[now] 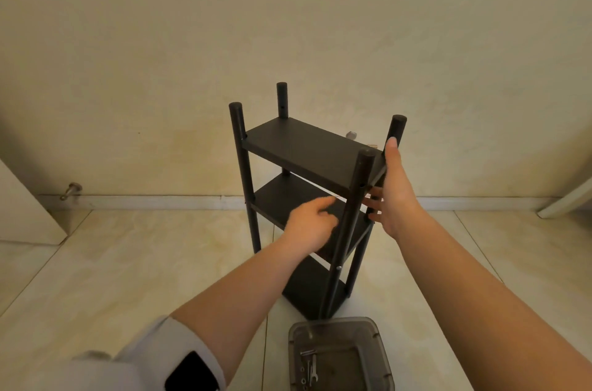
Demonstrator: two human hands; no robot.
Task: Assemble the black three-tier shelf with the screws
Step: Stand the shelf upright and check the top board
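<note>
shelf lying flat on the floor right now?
No, the black shelf stands upright on the tiled floor, posts pointing up, with the right hand at its side.

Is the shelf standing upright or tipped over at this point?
Upright, perhaps leaning slightly. The shelf stands on the floor with its posts pointing up and three boards level; the right hand steadies one end.
</note>
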